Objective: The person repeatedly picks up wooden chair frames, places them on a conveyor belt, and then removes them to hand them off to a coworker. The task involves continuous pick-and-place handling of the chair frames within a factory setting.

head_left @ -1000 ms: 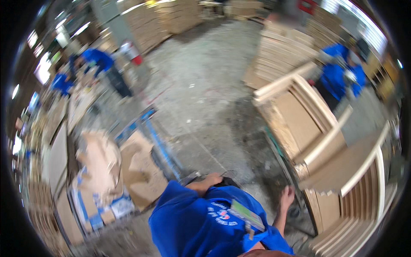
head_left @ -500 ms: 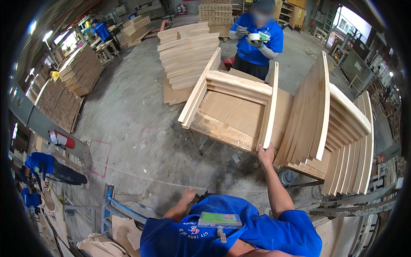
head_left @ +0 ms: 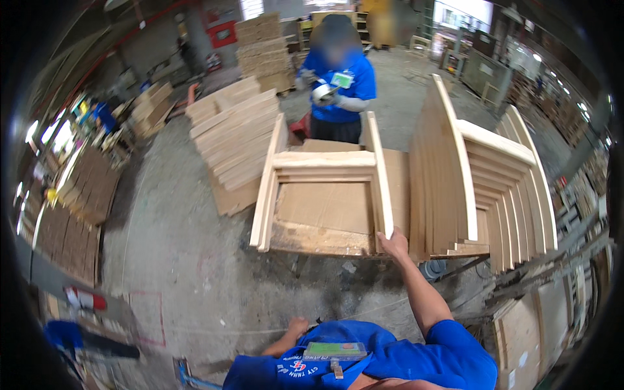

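My right hand (head_left: 393,245) reaches forward and grips the near end of the right rail of a pale wooden frame (head_left: 323,160) that lies flat on a worktable (head_left: 312,239). The frame has two long side rails and a crossbar, with brown board showing beneath it. My left hand (head_left: 297,325) hangs low beside my blue shirt, fingers curled, holding nothing I can see. To the right of my right hand several similar wooden frames (head_left: 484,182) stand upright in a row.
A person in a blue shirt (head_left: 340,91) stands at the far side of the table, holding something pale. Stacks of wooden planks (head_left: 235,138) stand to the left, more piles (head_left: 263,42) farther back. Stacked boards (head_left: 71,201) line the left wall. Concrete floor (head_left: 182,273) lies between.
My view has swung from the left side of the workshop round to the table. My right hand stays on the frame's rail, and the frame now lies squarely ahead of me.
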